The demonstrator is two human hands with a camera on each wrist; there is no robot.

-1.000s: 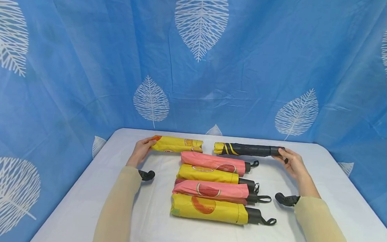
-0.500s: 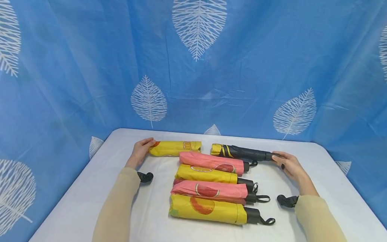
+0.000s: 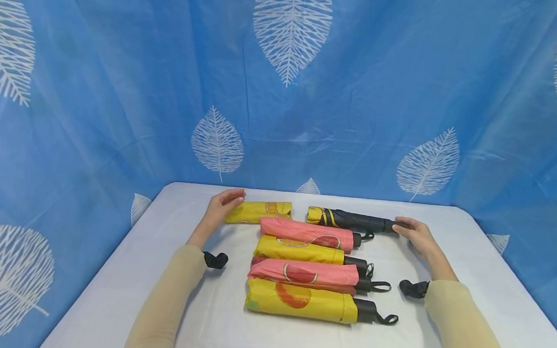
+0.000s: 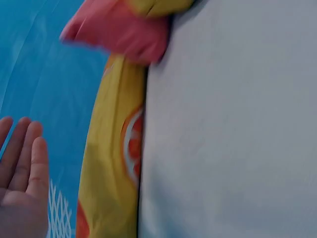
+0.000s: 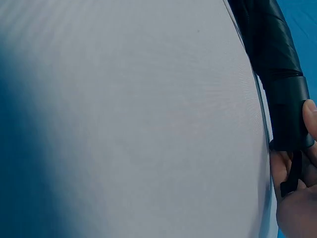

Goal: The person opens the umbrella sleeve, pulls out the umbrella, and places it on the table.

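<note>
Over the left end of a folded yellow umbrella (image 3: 258, 210) in the back row, my left hand (image 3: 222, 209) is held with its fingers extended. In the left wrist view the straight fingers of the left hand (image 4: 22, 173) stand apart from the yellow umbrella (image 4: 111, 148). To the right of that umbrella lies a folded black umbrella (image 3: 357, 220) with a yellow tip. My right hand (image 3: 417, 236) holds the end of its black handle (image 5: 287, 114) between thumb and fingers, and the short wrist strap (image 5: 294, 173) hangs by the palm.
In front of the back row, folded umbrellas lie side by side: a pink one (image 3: 305, 233), a yellow one (image 3: 302, 251), another pink one (image 3: 262, 271) and a nearest yellow one (image 3: 318, 303). Their handles point right. Blue leaf-print cloth (image 3: 361, 93) hangs behind the white table (image 3: 271, 340).
My left hand has let go of the back yellow umbrella's end and moved up and right over it. The black umbrella has been lowered slightly, with my right hand staying at its handle.
</note>
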